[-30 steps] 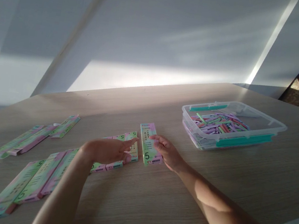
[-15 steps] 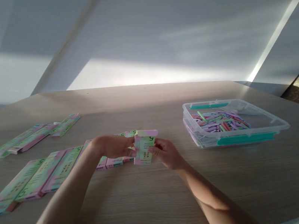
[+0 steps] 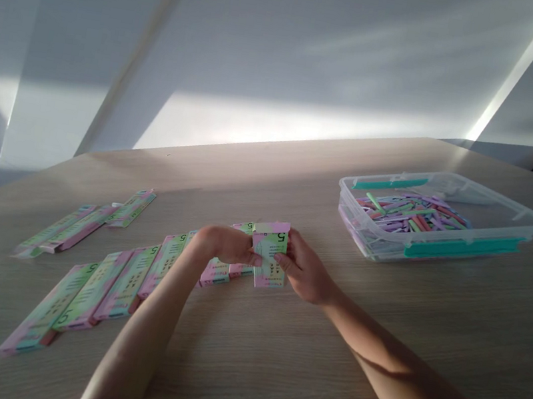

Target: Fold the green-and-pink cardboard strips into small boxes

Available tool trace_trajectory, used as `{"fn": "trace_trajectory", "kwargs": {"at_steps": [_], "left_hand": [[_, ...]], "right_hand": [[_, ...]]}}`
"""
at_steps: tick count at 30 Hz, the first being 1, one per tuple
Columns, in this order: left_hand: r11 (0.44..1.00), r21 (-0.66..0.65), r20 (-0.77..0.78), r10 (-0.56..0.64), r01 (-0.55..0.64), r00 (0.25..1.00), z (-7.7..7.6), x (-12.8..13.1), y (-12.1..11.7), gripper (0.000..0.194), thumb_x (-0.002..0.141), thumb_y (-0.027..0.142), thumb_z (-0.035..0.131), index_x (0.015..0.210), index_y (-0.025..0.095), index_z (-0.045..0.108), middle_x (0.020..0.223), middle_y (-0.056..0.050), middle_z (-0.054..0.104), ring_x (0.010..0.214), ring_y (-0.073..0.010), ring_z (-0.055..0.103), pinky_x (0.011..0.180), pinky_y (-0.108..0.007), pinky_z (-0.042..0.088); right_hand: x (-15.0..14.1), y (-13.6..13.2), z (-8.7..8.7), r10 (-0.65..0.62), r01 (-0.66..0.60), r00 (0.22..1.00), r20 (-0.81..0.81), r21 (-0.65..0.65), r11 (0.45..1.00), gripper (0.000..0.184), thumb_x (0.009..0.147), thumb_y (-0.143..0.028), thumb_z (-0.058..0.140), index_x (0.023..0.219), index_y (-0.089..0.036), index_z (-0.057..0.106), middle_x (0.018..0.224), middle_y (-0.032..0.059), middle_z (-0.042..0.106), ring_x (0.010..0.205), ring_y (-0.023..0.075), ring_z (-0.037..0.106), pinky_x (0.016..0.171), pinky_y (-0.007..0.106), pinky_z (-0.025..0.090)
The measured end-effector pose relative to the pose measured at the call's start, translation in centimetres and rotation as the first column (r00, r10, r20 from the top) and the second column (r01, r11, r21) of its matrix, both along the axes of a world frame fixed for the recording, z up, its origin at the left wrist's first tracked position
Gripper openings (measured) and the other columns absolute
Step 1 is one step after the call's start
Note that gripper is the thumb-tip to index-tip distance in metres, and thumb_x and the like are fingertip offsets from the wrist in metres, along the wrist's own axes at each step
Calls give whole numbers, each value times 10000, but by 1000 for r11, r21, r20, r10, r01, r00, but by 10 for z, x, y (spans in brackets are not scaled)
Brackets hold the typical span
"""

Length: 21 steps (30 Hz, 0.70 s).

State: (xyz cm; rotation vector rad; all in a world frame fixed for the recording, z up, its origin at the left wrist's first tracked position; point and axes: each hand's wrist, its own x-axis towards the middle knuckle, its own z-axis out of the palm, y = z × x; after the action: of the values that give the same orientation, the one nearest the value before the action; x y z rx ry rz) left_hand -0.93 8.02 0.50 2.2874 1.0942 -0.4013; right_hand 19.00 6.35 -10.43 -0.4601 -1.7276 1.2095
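Observation:
A small pink and green cardboard box marked with a 5 stands upright between my hands, its top flap showing. My left hand grips its left side, thumb on the front. My right hand closes on the right side, thumb across the printed face. Just behind and left of it, a row of matching boxes lies flat on the table, partly covered by my left forearm. What is inside the held box does not show.
A clear plastic container with teal clips stands to the right, holding many coloured sticks. Several more boxes lie at the far left of the wooden table. A white wall rises behind.
The whole view has shifted slightly, so things sit a little further right. Both hands keep hold of the box; my right fingers have moved slightly further around its edge.

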Motion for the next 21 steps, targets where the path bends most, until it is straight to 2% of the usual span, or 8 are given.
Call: {"fn": "trace_trajectory", "kwargs": {"at_steps": [3,6,9,14,17,21], "left_hand": [[999,-37,-27,-4,3,1000,-1,2,-1,595,974,595,447,1422,206,485,1060,-92,721,918,-246,622,851,-336,490],[998,-70,-47,-4,1,999,-2,4,-3,585,975,614,427,1344,182,564,967,-83,722,839,-233,611,806,-322,500],[996,-87,-48,3,-7,999,-3,4,-4,583,975,629,410,1279,173,611,984,-83,712,837,-221,599,788,-298,501],[993,-113,-72,25,-33,997,-7,3,-3,619,970,640,396,1174,110,642,931,-98,706,775,-206,602,771,-286,507],[991,-127,-84,30,-41,996,-8,4,-3,594,968,636,406,1163,128,644,928,-87,709,784,-204,615,756,-274,511],[991,-127,-100,32,-45,995,-8,4,-5,528,970,613,434,1109,160,668,872,-65,705,780,-201,626,738,-261,507]], "right_hand": [[2,-5,6,-57,57,998,15,26,998,524,970,-322,547,1446,-192,369,1149,101,661,1000,211,638,860,351,514],[6,-9,15,-113,107,992,62,80,991,370,1002,-332,476,1340,-187,508,1088,82,674,926,195,637,811,321,506],[9,-10,18,-186,173,979,86,137,975,318,1013,-343,450,1258,-192,583,1095,81,668,956,201,628,851,330,490],[5,-7,3,-185,185,983,-5,51,981,445,995,-301,502,1412,-244,359,1120,85,643,911,182,650,786,317,523],[4,-8,-3,-208,212,976,-71,44,976,348,984,-274,522,1297,-274,368,1156,82,608,876,162,653,738,296,536],[5,-11,-4,-210,211,977,-25,54,976,218,991,-272,506,1182,-274,401,1068,63,621,807,153,652,665,275,533]]}}
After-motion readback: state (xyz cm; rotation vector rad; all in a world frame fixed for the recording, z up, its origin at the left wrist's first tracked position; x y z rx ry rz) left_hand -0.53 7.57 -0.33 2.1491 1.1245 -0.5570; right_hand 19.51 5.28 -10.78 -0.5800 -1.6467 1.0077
